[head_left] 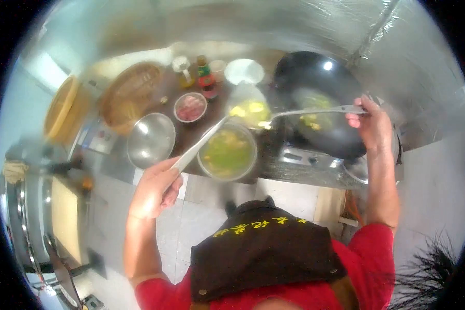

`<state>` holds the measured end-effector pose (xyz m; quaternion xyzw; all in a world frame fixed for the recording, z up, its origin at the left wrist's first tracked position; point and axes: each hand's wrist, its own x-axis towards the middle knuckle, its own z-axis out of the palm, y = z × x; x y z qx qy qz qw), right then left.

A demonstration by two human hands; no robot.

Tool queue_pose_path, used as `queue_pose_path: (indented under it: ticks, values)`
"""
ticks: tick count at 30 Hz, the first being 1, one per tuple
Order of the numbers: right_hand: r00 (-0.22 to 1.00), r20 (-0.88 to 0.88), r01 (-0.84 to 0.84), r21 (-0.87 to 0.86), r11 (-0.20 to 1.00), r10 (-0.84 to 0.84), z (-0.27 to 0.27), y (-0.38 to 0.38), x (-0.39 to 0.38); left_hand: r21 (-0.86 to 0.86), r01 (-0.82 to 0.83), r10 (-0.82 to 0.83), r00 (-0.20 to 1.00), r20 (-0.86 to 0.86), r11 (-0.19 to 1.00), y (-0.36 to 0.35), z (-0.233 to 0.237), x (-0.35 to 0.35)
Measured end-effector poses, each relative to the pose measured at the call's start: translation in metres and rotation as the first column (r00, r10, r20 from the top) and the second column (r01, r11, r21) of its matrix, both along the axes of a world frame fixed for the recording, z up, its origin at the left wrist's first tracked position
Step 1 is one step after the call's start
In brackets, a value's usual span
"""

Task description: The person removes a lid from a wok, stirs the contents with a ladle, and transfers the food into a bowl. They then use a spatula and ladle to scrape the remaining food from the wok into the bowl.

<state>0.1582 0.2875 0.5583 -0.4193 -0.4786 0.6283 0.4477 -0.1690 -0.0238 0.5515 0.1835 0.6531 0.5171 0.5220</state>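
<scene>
A dark brown bench (pixel 187 135) fills my feed, beside a steamy black metal wok (pixel 295 70). My view shows the left hand (pixel 157 191) gripping a long pale handle (pixel 199 147), and the right hand (pixel 371 125) closed round a slim grey metal utensil (pixel 320 110), its tip by yellow food pieces (pixel 256 107) over the bench. I judge the work well along: a round bowl (pixel 201 155) holds plenty of green-and-yellow food (pixel 226 151) (haze blurs it), while a smaller green-and-yellow portion (pixel 311 122) lies in the wok.
</scene>
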Motion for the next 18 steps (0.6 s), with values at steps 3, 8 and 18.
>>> queue_pose_path:
  ticks: [3, 8, 18]
  values:
    - [0.997, -0.052, -0.067, -0.075, 0.995, 0.064, -0.018, -0.021, -0.032, -0.025, -0.065, 0.064, 0.998, -0.026, 0.998, -0.034, -0.013, -0.011]
    - [0.991, -0.016, -0.131, -0.163, 0.978, 0.130, -0.060, -0.048, -0.068, -0.112, -0.223, 0.215, 0.973, -0.081, 0.968, -0.066, -0.054, -0.018]
    - [0.784, 0.563, -0.618, 0.747, 0.247, 0.261, -0.130, -0.119, -0.067, -0.053, -0.271, 0.265, 0.958, -0.106, 0.961, -0.075, -0.094, -0.021]
